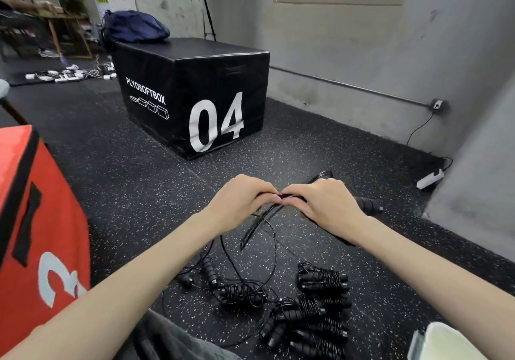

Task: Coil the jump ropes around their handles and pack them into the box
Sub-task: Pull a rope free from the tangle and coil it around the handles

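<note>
My left hand point(242, 203) and my right hand point(327, 206) meet above the floor, both pinching a thin black jump rope cord point(264, 220) that hangs down between them. A black handle point(367, 205) of that rope sticks out to the right past my right hand. On the floor below lie several coiled jump ropes point(322, 277), cords wound around their black handles, with a further pile point(303, 326) nearer me. A loose, uncoiled rope point(211, 273) with its handles lies to their left. The packing box cannot be identified among the things in view.
A black plyo box marked 04 point(195, 92) stands ahead with a dark blue bag point(135, 26) on it. A red plyo box point(36, 220) is at my left. A grey wall point(473, 136) and a white power strip point(430, 179) are to the right.
</note>
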